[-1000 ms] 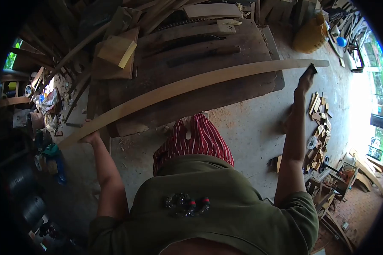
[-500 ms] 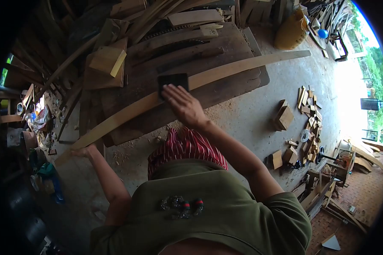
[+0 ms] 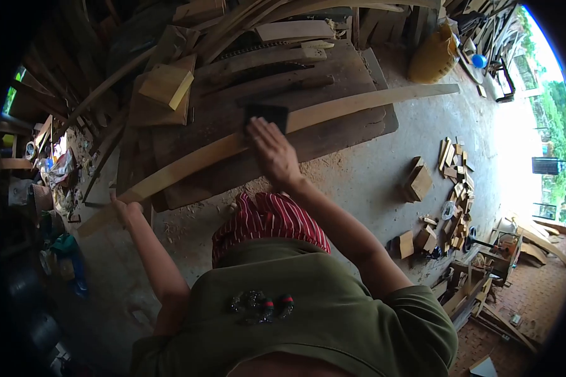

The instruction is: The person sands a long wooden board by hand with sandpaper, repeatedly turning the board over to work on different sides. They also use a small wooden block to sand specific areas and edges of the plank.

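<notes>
Left hand [image 3: 129, 212]: lower left, closed round the long strip near its lower-left end, some fingertips showing past its upper edge.
Right hand [image 3: 274, 156]: centre, palm down, fingers straight and close together on the dark pad [image 3: 267, 112]; thumb hidden, cannot tell if it grips the pad's sides.
Long strip [image 3: 314, 114]: pale wood, gently bowed, runs from lower left up to upper right; pad and right fingers cover its middle.
Dark pad: flat, squarish, lies across the strip, sticks out past its upper edge.
Table [image 3: 352, 75]: brown top, upper middle, under the strip; both strip ends reach past it.
Wood block [image 3: 166, 85]: upper left, pale yellow edge, lies on another board.
Curved wood: several pieces along top of frame, some on the table's far side.
Yellow sack [image 3: 431, 60]: upper right, on floor, blue round thing [image 3: 478, 61] near it.
Floor [image 3: 371, 182]: grey, shavings just below the table.
Offcuts [image 3: 462, 182]: right side, small pieces strewn; bigger block [image 3: 418, 183] left of them.
Clothes: green shirt [image 3: 295, 308], bottom centre; red striped cloth [image 3: 270, 220] above it.
</notes>
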Available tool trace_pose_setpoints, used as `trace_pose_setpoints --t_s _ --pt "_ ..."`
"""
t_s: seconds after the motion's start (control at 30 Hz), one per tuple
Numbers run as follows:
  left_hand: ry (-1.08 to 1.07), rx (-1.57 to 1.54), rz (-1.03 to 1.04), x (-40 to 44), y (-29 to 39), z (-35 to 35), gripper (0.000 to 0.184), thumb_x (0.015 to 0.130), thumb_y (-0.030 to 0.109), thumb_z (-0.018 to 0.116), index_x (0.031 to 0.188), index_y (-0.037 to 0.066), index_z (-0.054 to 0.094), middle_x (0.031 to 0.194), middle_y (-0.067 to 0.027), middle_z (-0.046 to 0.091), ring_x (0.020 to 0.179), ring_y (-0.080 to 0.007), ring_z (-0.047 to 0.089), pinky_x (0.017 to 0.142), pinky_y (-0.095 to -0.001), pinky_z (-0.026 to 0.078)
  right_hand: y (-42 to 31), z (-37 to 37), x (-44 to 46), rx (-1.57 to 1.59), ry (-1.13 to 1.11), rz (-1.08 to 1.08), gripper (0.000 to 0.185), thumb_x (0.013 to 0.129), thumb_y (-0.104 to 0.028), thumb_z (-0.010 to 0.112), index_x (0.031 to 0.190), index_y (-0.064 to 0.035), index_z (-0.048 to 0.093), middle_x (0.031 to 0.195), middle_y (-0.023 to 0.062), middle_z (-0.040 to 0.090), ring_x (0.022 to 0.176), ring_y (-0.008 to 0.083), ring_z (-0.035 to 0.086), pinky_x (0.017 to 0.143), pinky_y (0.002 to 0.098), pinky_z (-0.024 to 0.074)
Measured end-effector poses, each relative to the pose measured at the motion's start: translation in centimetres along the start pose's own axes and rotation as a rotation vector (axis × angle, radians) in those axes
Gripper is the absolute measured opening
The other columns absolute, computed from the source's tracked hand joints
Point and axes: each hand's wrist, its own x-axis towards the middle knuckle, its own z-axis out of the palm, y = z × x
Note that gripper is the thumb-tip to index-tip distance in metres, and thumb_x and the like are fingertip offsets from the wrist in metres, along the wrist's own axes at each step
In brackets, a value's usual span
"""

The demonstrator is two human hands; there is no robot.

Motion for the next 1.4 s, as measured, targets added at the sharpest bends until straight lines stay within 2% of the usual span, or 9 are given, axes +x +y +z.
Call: trace_pose_setpoints --t_s 0.1,0.33,0.6,0.7,0.93,1.03,1.17,1.27,1.4 --pt "-0.001 -0.078 -0.107 -0.3 0.2 0.6 0.075 0.084 0.044 0.068 0.142 0.004 0.041 0.139 -0.0156 0.048 0.122 -0.0307 0.053 0.104 -0.0421 0.044 0.8 -1.6 -0.1 0.07 -0.042 -0.035 0.047 0.09 -0.004 0.052 0.137 -0.0053 0.052 0.145 0.0161 0.048 0.137 0.032 0.044 0.116 0.0449 0.0336" --pt "-0.073 -0.167 -0.01 -0.4 -0.8 0.3 0.073 0.086 0.04 0.065 0.139 -0.002 0.037 0.132 -0.0176 0.051 0.119 -0.0298 0.055 0.099 -0.0408 0.046 23.8 -12.0 -3.7 -0.504 0.203 0.432 0.036 0.097 -0.011 0.045 0.129 0.0009 0.055 0.141 0.0223 0.05 0.137 0.0367 0.041 0.112 0.0481 0.0338" --pt "-0.098 -0.24 -0.042 -0.6 -0.7 0.5 0.031 0.085 0.033 0.056 0.102 0.008 0.048 0.102 -0.0074 0.053 0.099 -0.0239 0.056 0.095 -0.0439 0.044 -1.8 -0.3 -0.2 0.118 -0.032 -0.014 0.052 0.09 -0.003 0.051 0.142 -0.0057 0.048 0.149 0.0139 0.045 0.139 0.0319 0.041 0.118 0.0464 0.0287" --pt "-0.255 -0.441 -0.14 -3.0 -0.5 -0.7 0.023 0.084 0.032 0.054 0.088 0.009 0.051 0.084 -0.005 0.055 0.083 -0.021 0.057 0.086 -0.043 0.047 0.8 -3.1 -1.0 0.066 -0.139 -0.085 0.05 0.093 -0.002 0.045 0.143 -0.0084 0.047 0.151 0.0109 0.043 0.14 0.031 0.039 0.118 0.0463 0.0288" --pt "-0.414 -0.596 -0.078 -1.8 -2.4 -2.3 0.029 0.081 0.034 0.049 0.088 0.007 0.057 0.088 -0.0071 0.06 0.083 -0.0224 0.06 0.081 -0.0419 0.05 17.6 -9.0 -5.6 -0.416 0.287 0.461 0.041 0.098 -0.009 0.042 0.137 -0.0012 0.05 0.142 0.0192 0.05 0.135 0.0361 0.044 0.114 0.0509 0.0301" --pt "-0.294 -0.561 -0.002 -2.1 -2.8 -2.3 0.043 0.079 0.038 0.048 0.102 0.002 0.056 0.107 -0.0142 0.057 0.101 -0.0313 0.06 0.094 -0.0523 0.048 6.8 -5.0 -2.7 -0.388 0.114 0.227 0.04 0.095 -0.008 0.046 0.134 -0.0029 0.053 0.141 0.0171 0.052 0.133 0.0343 0.047 0.114 0.0461 0.0331" --pt "-0.385 -0.567 -0.085 -4.3 -3.2 -2.9 0.042 0.082 0.049 0.046 0.098 0.013 0.059 0.103 -0.0061 0.06 0.097 -0.0254 0.063 0.086 -0.0472 0.052 -6.8 1.5 0.6 0.041 -0.124 -0.084 0.042 0.088 -0.004 0.055 0.13 -0.0025 0.056 0.138 0.0163 0.054 0.132 0.0328 0.048 0.113 0.0457 0.0358" --pt "-0.403 -0.581 -0.05 -5.3 -3.1 -2.9 0.048 0.087 0.058 0.043 0.095 0.013 0.058 0.095 -0.0075 0.061 0.09 -0.0262 0.063 0.081 -0.0475 0.052 -7.9 1.4 0.4 0.195 -0.189 -0.168 0.045 0.088 -0.004 0.055 0.134 -0.003 0.053 0.143 0.0161 0.05 0.136 0.0324 0.044 0.116 0.0449 0.0328" --pt "-0.362 -0.665 -0.038 -3.0 -4.4 -3.8 0.057 0.09 0.065 0.037 0.093 0.012 0.057 0.083 -0.01 0.06 0.076 -0.0265 0.062 0.075 -0.0462 0.051 4.0 -5.5 -3.4 -0.168 -0.086 0.177 0.046 0.092 -0.001 0.044 0.137 -0.0033 0.051 0.148 0.0159 0.045 0.138 0.0346 0.042 0.116 0.0459 0.0311"
